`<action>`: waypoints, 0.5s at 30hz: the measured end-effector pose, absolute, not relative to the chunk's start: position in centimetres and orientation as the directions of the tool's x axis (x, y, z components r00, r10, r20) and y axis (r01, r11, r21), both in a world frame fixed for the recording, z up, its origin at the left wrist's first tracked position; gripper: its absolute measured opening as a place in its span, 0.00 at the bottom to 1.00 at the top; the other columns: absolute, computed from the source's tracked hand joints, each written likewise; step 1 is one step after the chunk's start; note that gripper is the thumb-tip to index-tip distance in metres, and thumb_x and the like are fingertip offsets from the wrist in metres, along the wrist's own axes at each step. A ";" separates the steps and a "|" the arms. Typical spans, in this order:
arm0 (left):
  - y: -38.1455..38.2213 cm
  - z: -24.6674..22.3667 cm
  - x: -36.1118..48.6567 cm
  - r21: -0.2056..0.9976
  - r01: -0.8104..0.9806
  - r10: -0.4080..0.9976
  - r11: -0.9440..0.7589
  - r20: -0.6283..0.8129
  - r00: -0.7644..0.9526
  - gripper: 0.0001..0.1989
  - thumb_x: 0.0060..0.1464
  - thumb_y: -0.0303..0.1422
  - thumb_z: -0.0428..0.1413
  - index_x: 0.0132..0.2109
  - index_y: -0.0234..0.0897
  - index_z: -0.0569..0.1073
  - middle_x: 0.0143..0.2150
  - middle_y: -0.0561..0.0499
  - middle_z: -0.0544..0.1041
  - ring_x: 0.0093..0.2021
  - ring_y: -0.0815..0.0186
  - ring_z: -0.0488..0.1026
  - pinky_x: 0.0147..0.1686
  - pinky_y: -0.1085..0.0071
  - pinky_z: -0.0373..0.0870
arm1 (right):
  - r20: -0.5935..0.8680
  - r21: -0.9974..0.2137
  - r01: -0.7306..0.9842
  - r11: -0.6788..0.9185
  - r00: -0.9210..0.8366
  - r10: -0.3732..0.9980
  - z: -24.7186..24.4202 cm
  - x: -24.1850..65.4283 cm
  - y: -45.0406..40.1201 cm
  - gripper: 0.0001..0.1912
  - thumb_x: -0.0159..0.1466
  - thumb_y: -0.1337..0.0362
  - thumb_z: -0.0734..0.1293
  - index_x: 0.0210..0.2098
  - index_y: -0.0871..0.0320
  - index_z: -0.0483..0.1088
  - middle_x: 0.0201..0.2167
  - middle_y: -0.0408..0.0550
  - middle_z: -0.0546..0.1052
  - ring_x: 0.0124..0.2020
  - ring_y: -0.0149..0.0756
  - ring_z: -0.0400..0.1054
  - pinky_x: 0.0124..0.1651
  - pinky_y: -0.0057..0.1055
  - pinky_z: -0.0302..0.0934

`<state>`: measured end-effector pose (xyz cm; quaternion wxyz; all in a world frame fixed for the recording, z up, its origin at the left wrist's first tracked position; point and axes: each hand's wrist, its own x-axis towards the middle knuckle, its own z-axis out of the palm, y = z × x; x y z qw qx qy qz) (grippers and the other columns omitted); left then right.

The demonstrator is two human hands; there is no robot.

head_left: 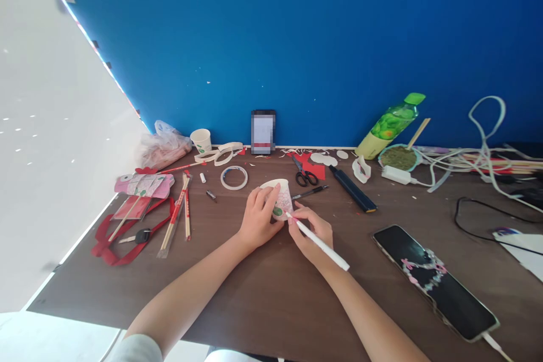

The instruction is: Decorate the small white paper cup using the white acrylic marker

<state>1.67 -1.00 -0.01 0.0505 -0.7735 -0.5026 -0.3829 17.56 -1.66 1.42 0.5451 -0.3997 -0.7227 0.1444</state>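
My left hand [259,218] is wrapped round a white paper cup [285,195] that lies tilted near the middle of the table. Pink drawn lines and a green leaf print show on the cup's side. Pinched in my right hand [311,232] is a white marker [326,250], its pink tip at the cup's lower wall. Just behind the cup lie a black pen [311,192] and black-handled scissors [306,176]. A small white cap [202,177] and a roll of tape [234,178] rest to the left.
Chopsticks [175,216], a red ribbon [111,254] and a key [138,236] lie left. Another paper cup [201,140] and a propped phone [263,133] stand at the back. Rightward are a black cutter [353,189], a leaning bottle [388,127], cables and a large phone [436,280].
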 end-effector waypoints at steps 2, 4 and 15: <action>-0.9 0.0 1.7 0.296 0.809 0.725 -0.508 0.654 0.216 0.41 0.52 0.32 0.56 0.68 0.37 0.46 0.58 0.39 0.67 0.58 0.54 0.66 0.62 0.51 0.59 | 0.662 -0.654 0.407 0.638 -0.101 0.743 1.4 17.5 -1.7 0.05 0.57 0.70 0.66 0.30 0.53 0.69 0.27 0.45 0.78 0.42 0.45 0.78 0.48 0.40 0.73; -0.9 0.0 1.7 0.306 0.802 0.719 -0.513 0.664 0.207 0.40 0.53 0.33 0.55 0.68 0.35 0.46 0.59 0.38 0.67 0.58 0.54 0.66 0.61 0.51 0.60 | 0.659 -0.655 0.401 0.641 -0.112 0.743 1.4 17.5 -1.8 0.06 0.57 0.71 0.66 0.31 0.53 0.69 0.28 0.45 0.78 0.42 0.44 0.78 0.47 0.39 0.73; -1.0 0.0 1.7 0.283 0.794 0.680 -0.538 0.702 0.210 0.32 0.54 0.35 0.55 0.64 0.34 0.56 0.57 0.38 0.71 0.56 0.54 0.69 0.58 0.54 0.64 | 0.704 -0.592 0.441 0.675 -0.124 0.699 1.6 17.4 -1.6 0.05 0.57 0.71 0.66 0.29 0.53 0.69 0.30 0.47 0.80 0.40 0.42 0.78 0.42 0.34 0.73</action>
